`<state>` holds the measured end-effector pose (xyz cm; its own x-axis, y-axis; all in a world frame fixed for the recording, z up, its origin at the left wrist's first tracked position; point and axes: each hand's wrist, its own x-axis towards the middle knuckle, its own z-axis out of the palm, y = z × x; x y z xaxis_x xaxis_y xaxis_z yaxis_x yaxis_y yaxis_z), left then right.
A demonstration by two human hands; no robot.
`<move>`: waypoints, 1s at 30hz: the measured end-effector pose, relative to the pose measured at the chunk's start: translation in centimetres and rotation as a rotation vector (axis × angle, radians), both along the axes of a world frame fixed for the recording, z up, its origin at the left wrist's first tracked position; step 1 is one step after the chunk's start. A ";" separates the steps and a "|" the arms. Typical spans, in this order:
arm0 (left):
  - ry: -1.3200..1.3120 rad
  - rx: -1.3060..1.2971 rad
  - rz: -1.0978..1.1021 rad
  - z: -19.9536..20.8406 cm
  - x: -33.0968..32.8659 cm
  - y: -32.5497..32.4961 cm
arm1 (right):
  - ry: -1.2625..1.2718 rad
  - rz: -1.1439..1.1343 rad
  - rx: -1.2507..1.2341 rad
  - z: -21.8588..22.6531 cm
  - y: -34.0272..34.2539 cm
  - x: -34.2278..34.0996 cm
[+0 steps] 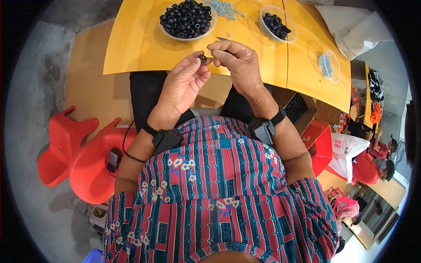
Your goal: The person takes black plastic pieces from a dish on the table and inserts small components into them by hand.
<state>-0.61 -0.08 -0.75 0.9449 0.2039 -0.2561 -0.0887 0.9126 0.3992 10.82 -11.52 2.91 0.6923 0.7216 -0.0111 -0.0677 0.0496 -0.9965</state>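
Note:
Between its thumb and fingers, my left hand holds a small black rounded part with a hole in it. My right hand is closed in a pinch right beside that part; what is in its fingertips is too small to name. Both hands are raised over the near edge of the yellow table. A dark pointed tip shows behind my right fingers, the rest of it hidden. Beyond my hands stands a bowl heaped with black parts. Small pale blue pieces lie scattered beside it.
A clear tub with fewer black parts stands to the right, and another clear tub holds pale blue pieces. Below the table's right side is a cardboard box of black parts. Red chairs stand at left; people sit far right.

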 end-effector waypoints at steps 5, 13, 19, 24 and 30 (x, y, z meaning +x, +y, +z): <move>0.043 0.037 0.060 0.5 -0.3 -0.3 | 0.040 0.003 0.014 0.6 -0.3 -0.5; 0.063 0.232 0.104 0.5 0.1 -0.2 | -0.103 -0.025 -0.073 1.1 0.1 -0.7; 0.074 0.252 0.083 -0.5 0.7 0.4 | -0.139 -0.037 -0.104 0.0 0.8 -0.3; 0.092 0.235 0.059 -0.4 0.8 0.5 | -0.270 -0.013 -0.087 -0.9 0.9 0.5; 0.017 0.115 0.015 -0.4 0.4 0.6 | -0.170 0.039 -0.024 -0.9 0.6 0.3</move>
<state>-0.22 0.50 -1.19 0.9373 0.2466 -0.2462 -0.0942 0.8595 0.5023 11.14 -10.88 2.03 0.6572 0.7487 0.0866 0.1007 0.0266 -0.9946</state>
